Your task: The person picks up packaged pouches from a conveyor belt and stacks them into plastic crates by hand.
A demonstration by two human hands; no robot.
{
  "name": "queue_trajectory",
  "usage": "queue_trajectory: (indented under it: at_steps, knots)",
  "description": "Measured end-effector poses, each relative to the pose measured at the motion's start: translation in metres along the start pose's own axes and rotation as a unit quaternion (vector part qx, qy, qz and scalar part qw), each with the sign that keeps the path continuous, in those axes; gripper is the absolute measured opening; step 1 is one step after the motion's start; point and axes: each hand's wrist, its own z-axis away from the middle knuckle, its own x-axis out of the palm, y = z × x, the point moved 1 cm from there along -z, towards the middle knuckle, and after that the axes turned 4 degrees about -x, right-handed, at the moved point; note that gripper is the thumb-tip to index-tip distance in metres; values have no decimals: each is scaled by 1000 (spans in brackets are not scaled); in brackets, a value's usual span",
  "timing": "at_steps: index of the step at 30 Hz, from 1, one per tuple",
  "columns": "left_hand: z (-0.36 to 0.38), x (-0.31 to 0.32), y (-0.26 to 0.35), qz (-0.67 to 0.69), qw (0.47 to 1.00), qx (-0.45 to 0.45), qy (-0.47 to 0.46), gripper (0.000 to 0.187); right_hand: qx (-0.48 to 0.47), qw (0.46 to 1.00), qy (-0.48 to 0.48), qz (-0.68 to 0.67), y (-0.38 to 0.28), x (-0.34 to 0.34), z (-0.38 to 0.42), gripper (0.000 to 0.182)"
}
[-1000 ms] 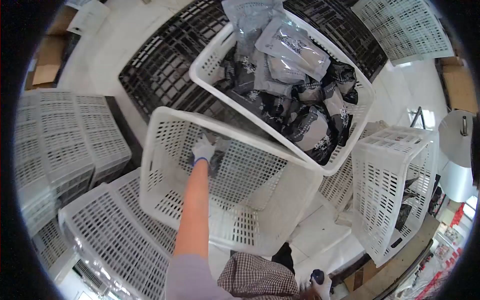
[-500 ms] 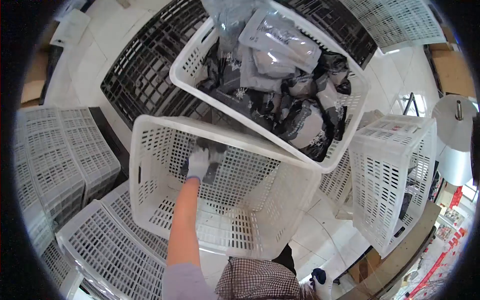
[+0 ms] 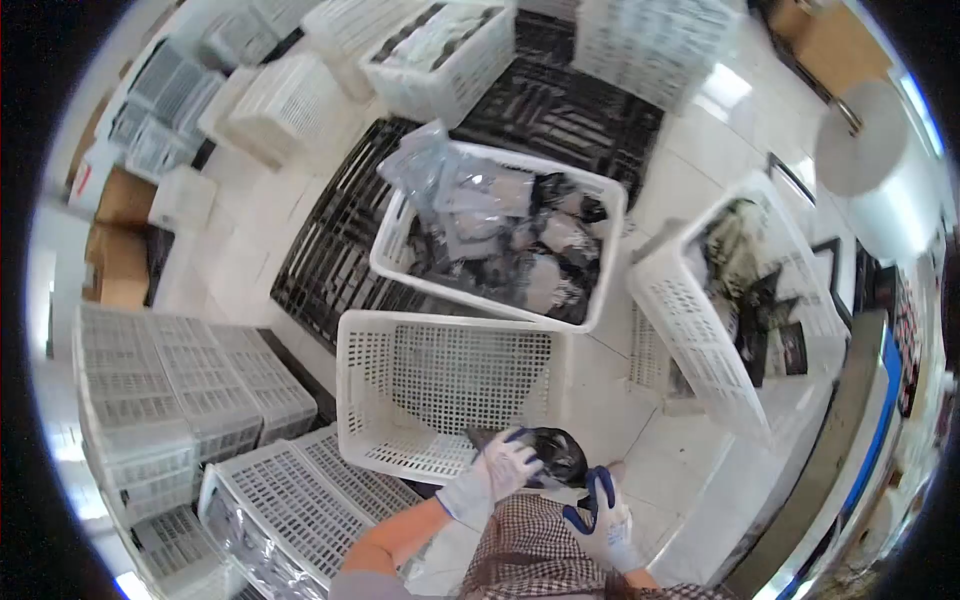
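Gripping a dark packet (image 3: 556, 455) close to the body, the gloved left hand (image 3: 497, 472) is clamped on it above the empty white crate's (image 3: 352, 400) near rim. The right hand (image 3: 603, 512), fingers spread apart just beside, would do well to take the packet's free edge so it does not slip.

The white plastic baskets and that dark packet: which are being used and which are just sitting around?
In use: dark shiny plastic packet; left gloved hand; right gloved hand; empty white slotted plastic basket.
Lying about: full white basket of packets; stacked upturned white baskets; black plastic pallet.
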Motion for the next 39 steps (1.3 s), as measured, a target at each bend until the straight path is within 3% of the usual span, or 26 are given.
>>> queue_trajectory:
  at_steps: [1,3,5,8,11,13,17,19,20,21,22,23,25,28,31,33,35,39]
  knots:
    - [-15,-18,27,7,998,33,-50,27,24,999,32,12,2,-11,12,63]
    - [-46,-44,84,10,994,95,-50,25,39,991,10,125,18,-45,43,59]
    - [-72,-57,140,13,983,174,-47,32,84,984,-24,154,21,-92,73,50]
    - [-110,-61,212,-8,971,226,-77,37,93,987,40,125,49,-131,132,38]
    - [-143,-69,284,12,956,292,-36,38,58,984,161,52,66,-167,191,31]
    - [-155,-78,333,45,947,319,1,38,64,952,298,20,60,-201,232,26]
    - [-165,-86,442,263,897,336,117,40,141,845,511,-69,102,-239,309,26]
    - [-167,-83,474,245,899,356,72,50,196,749,616,-145,149,-238,337,27]
    - [-166,-75,484,256,896,357,70,52,185,697,638,-270,209,-222,345,27]
    - [-164,-66,491,266,893,357,69,54,145,641,665,-356,225,-239,350,24]
    - [-161,-58,493,264,903,336,51,52,133,597,645,-458,205,-278,353,11]
    - [-157,-54,493,241,916,319,30,51,182,625,645,-399,247,-277,357,10]
    - [-152,-49,490,191,942,275,-10,49,181,570,679,-426,313,-287,355,8]
    - [-137,-24,449,114,971,198,-70,46,246,594,729,-238,458,-283,351,9]
    - [-103,-14,407,157,984,52,-69,42,290,560,744,-220,435,-342,352,19]
    - [-78,-17,399,129,989,-32,-66,43,292,492,754,-323,458,-364,343,17]
    - [-58,-13,389,121,985,-103,-71,44,274,486,763,-326,490,-373,338,16]
    - [-26,10,366,155,966,-182,-98,46,439,514,719,-162,522,-377,352,25]
